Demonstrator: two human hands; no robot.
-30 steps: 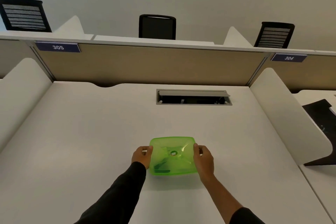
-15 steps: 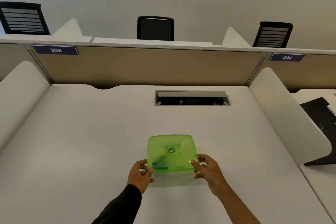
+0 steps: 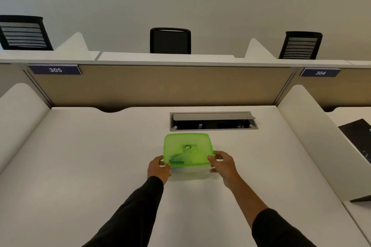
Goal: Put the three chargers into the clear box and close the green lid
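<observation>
The clear box (image 3: 190, 169) stands on the white desk (image 3: 90, 156) with its translucent green lid (image 3: 187, 149) on top. Dim shapes show through the lid; I cannot tell them apart as chargers. My left hand (image 3: 158, 169) grips the box's near left corner, thumb on the lid's edge. My right hand (image 3: 223, 163) grips the near right corner, fingers pressed on the lid's rim and the clear wall below it.
An open cable hatch (image 3: 213, 121) is set into the desk just behind the box. White side dividers (image 3: 321, 136) flank the desk, with a beige partition (image 3: 156, 86) at the back. A black item (image 3: 359, 136) lies on the neighbouring desk to the right.
Both hands slid from the lid's sides to its near corners. The box has shifted away from me, closer to the cable hatch.
</observation>
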